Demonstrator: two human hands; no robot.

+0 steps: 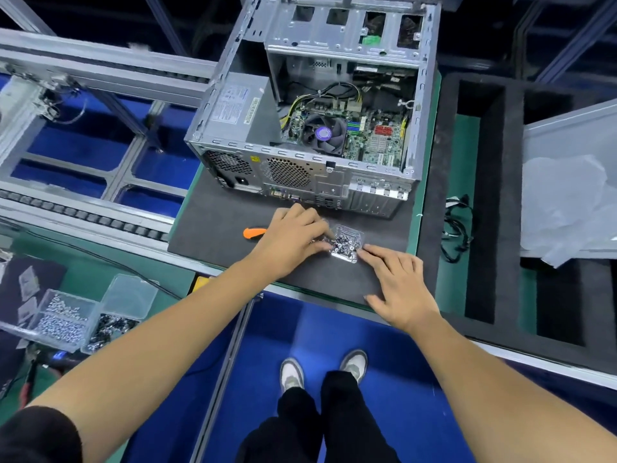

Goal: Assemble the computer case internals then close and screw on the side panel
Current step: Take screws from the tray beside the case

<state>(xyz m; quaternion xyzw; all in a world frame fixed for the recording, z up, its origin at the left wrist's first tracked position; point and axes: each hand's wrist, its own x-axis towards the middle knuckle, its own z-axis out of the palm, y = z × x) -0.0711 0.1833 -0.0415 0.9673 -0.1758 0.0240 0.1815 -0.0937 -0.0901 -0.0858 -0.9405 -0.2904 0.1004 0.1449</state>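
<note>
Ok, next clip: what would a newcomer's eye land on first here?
The open computer case lying on the dark mat, its side off, with the round CPU fan and green motherboard exposed. Just in front of it, the left hand and right hand work at a small clear bag of screws. An orange tool handle pokes out left of the left hand.

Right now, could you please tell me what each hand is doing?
Left hand: pinching the bag of screws.
Right hand: open, fingertips on the bag.
</note>
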